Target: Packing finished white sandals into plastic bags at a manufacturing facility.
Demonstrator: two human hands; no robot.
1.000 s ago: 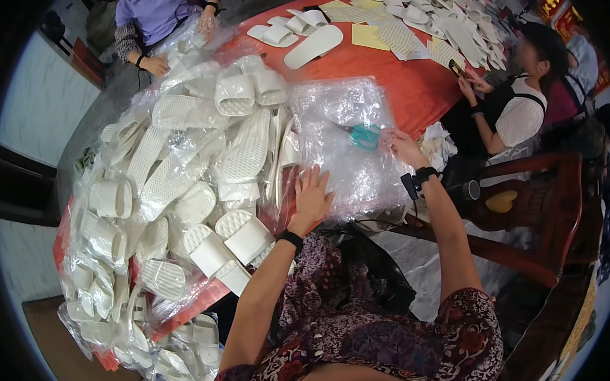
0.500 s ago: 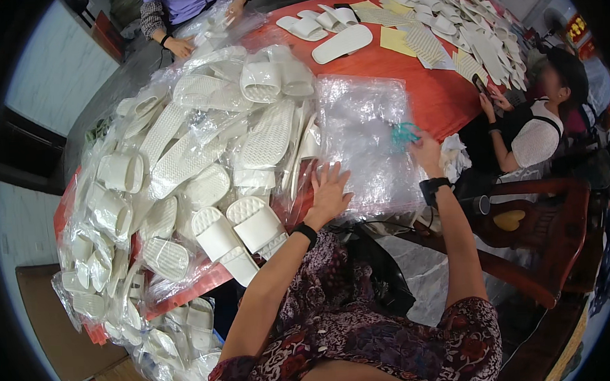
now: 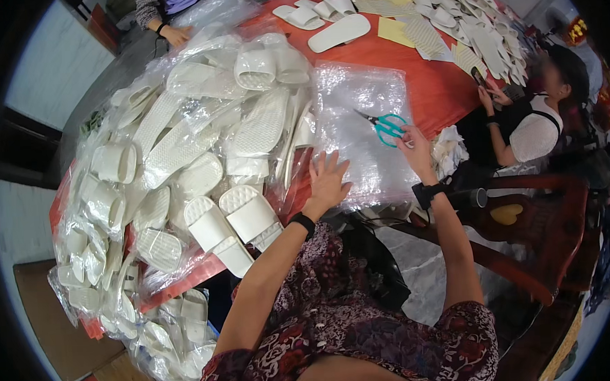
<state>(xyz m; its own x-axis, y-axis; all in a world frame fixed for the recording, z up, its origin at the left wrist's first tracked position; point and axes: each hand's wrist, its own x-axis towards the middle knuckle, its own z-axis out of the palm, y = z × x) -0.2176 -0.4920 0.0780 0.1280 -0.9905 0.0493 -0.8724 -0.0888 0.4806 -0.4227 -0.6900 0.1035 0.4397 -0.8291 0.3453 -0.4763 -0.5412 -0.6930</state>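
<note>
My left hand [image 3: 329, 182] lies flat with its fingers spread, at the near left corner of a stack of clear plastic bags [image 3: 352, 175]. My right hand [image 3: 415, 148] is closed on the handle end of a pair of scissors [image 3: 389, 129] with teal loops. Their dark blades point to the far left, over the bags. Left of my left hand, a pair of white slippers [image 3: 214, 225] with quilted insoles sits unwrapped at the table edge.
A big heap of bagged white slippers [image 3: 193, 127] covers the left side of the red table [image 3: 437, 93]. Loose slippers [image 3: 339, 34] and yellow sheets [image 3: 395, 37] lie farther back. A person [image 3: 537, 126] with a phone sits at right, near a wooden chair [image 3: 525, 249]. Another person's hand [image 3: 176, 35] is at the far left.
The scissors were blurred before and now show clearly, with their blades visible. My right hand has shifted slightly left and nearer. My left hand stays spread on the bags' corner.
</note>
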